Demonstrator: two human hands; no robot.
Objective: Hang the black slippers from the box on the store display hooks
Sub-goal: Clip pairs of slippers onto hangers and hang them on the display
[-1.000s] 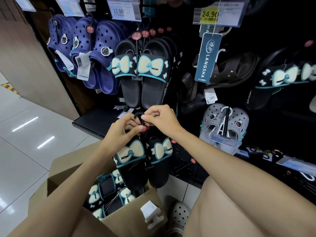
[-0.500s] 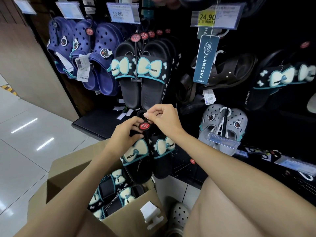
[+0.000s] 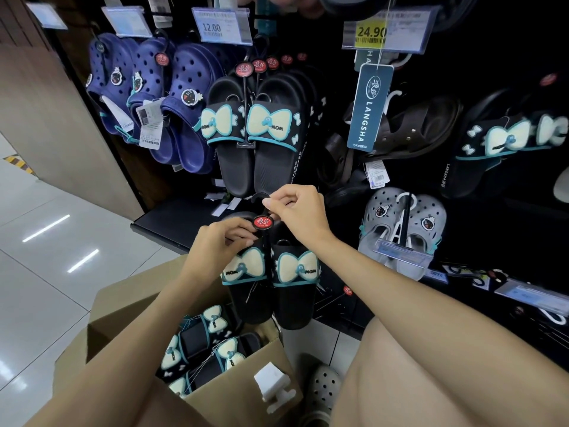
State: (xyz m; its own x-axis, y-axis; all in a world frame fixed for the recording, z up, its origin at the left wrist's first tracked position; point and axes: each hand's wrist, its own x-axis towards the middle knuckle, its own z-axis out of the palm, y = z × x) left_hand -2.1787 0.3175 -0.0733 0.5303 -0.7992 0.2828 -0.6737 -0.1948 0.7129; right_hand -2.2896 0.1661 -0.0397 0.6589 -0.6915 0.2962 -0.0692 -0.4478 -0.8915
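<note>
Black slippers with cream bows edged in teal (image 3: 271, 285), a pair joined on one black plastic hanger, are held in mid-air at the centre of the view, above the far edge of the box and below the display row. The hanger carries a round red label (image 3: 263, 222) at its top.

Left hand (image 3: 215, 248): fingers closed on the hanger just left of the red label, at the top of the left slipper.

Right hand (image 3: 300, 212): thumb and forefinger pinched on the black hanger hook (image 3: 260, 197) directly above the label.

Brown cardboard box (image 3: 129, 300): open, on the floor at near left. More black bow slippers (image 3: 200, 346) lie inside it in a loose pile. A small white plastic piece (image 3: 272, 385) sits on the near right flap.

Display wall, far side:
- A matching hung pair of black bow slippers (image 3: 255, 131) is directly above the held pair, with further pairs behind it on the same hook.
- A price tag reading 12.00 (image 3: 220, 26) is above that row.
- Navy blue perforated clogs (image 3: 154, 97) hang to the left.
- Grey perforated clogs (image 3: 403, 226) hang to the right, lower down.
- A yellow 24.90 price tag (image 3: 371, 33) is at upper right.
</note>
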